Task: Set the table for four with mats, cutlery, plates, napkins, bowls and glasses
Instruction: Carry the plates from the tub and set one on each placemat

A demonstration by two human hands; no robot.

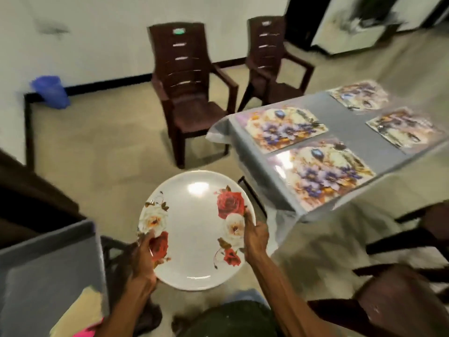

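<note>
Plate (196, 229), white w/ rose print: held over floor, short of table; left hand (142, 259) and right hand (255, 237) each grasp a rim edge. Table (340, 105), grey cloth under clear cover, at right: 4 floral mats (320, 176), cutlery on them, blurred. Room: tiled floor (109, 142), white wall, 2 brown chairs (192, 88) nr wall, blue bin (49, 91) at left.

White plate (196, 229) with red roses; mats (325, 177) purple-flowered (chairs (189, 88) brown).

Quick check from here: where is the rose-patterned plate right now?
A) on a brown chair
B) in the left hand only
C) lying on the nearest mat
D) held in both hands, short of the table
D: the left hand and right hand grip opposite rims of the plate, which is over the floor, short of the table.
</note>
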